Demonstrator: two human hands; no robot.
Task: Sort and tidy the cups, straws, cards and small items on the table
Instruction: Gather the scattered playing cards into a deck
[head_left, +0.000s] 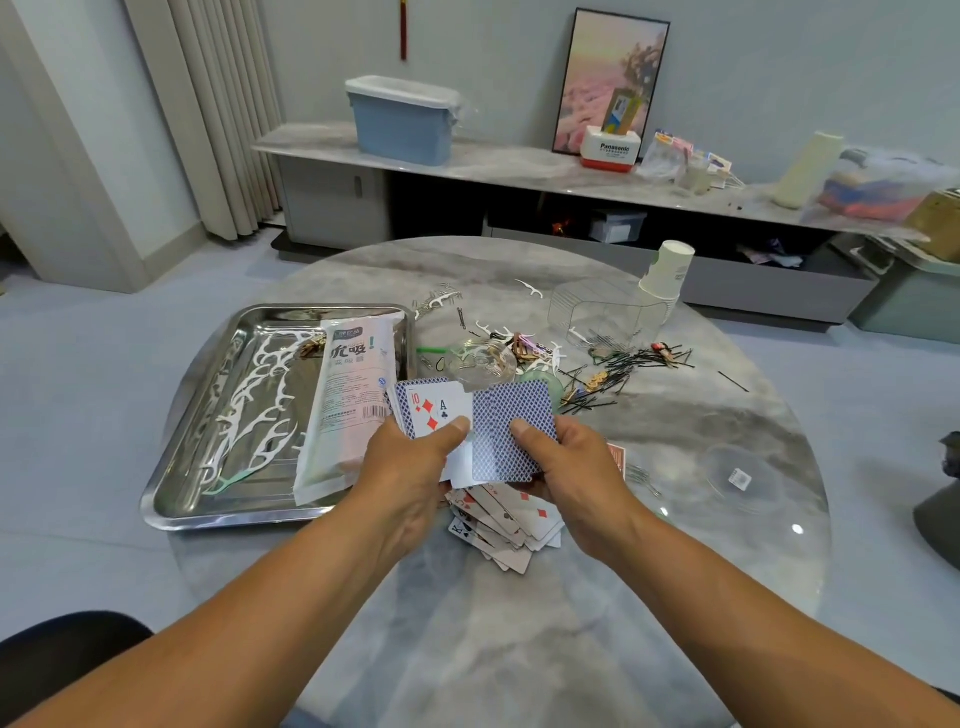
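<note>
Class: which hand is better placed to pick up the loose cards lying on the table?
Right. The right hand holds one card and sits directly above the loose cards; the left hand holds the fanned cards.

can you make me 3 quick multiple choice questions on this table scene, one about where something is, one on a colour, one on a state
1. Where does the straw packet lie?
A. in the metal tray
B. on the floor
C. inside the paper cups

2. What colour are the backs of the playing cards?
A. green
B. blue
C. black

3. How do the paper cups stand?
A. scattered singly
B. crushed flat
C. stacked together upside down

Answers: 1 A, the packet rests across the tray beside the white floss picks. 2 B, the card in the right hand shows a blue pattern. 3 C, the cups form one nested stack at the table's far side, bases up.
</note>
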